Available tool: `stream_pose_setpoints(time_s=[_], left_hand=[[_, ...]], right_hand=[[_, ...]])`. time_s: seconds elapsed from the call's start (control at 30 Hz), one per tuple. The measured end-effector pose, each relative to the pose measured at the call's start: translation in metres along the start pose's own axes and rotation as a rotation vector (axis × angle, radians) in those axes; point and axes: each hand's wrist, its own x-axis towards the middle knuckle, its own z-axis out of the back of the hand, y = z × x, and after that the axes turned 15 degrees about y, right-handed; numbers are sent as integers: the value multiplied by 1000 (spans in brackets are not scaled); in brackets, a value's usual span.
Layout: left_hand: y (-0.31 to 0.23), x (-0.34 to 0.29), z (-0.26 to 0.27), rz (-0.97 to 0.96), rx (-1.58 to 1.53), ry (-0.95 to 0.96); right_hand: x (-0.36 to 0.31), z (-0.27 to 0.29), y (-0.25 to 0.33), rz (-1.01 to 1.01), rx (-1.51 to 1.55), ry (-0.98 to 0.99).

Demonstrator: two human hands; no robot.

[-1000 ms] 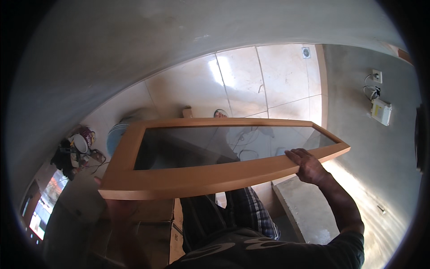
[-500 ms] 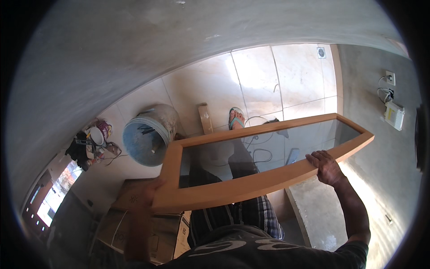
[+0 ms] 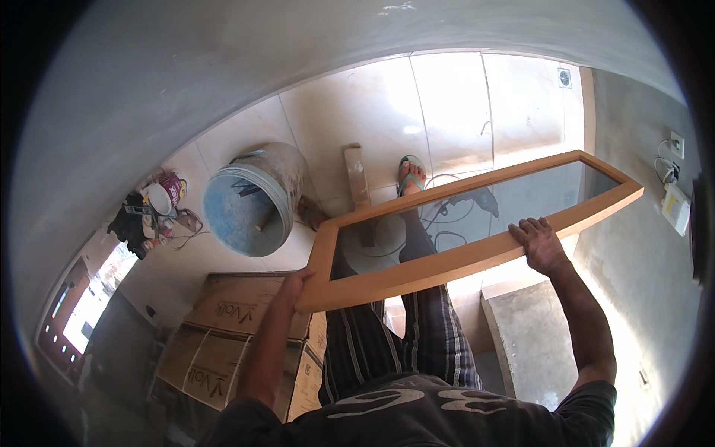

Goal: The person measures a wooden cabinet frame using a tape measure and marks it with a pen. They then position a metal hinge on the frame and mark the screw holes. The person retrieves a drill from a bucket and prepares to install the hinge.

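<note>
A wooden window sash (image 3: 417, 279) with a clear glass pane (image 3: 462, 220) is held out across my body, its right end tilted farther away. My left hand (image 3: 299, 279) grips the near left corner, fingers mostly hidden behind the wood. On the near rail, right of the middle, my right hand (image 3: 541, 244) is clasped with its fingers over the top edge. Through the glass show a power drill (image 3: 480, 200), its cord and my legs.
A blue-lined bucket (image 3: 249, 212) lies tipped at the left, a wood block (image 3: 356, 175) beside it. Cardboard boxes (image 3: 223, 305) are stacked near my left arm. A concrete ledge (image 3: 532, 339) is at the right. Paint cans and tools (image 3: 160, 205) clutter the far left floor.
The sash has moved right and away from my body, with both hands still on it. My left hand has shifted along with its corner. The view has also shifted a little.
</note>
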Motion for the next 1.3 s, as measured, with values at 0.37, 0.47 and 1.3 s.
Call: stream_pose_setpoints(time_s=[0.37, 0.47, 1.3], left_hand=[[-48, 37, -11, 84, 52, -28], [-62, 30, -26, 119, 118, -70], [-73, 52, -24, -58, 284, -47]], right_hand=[[31, 6, -7, -55, 97, 113], [30, 1, -8, -65, 122, 122], [55, -32, -25, -26, 191, 1]])
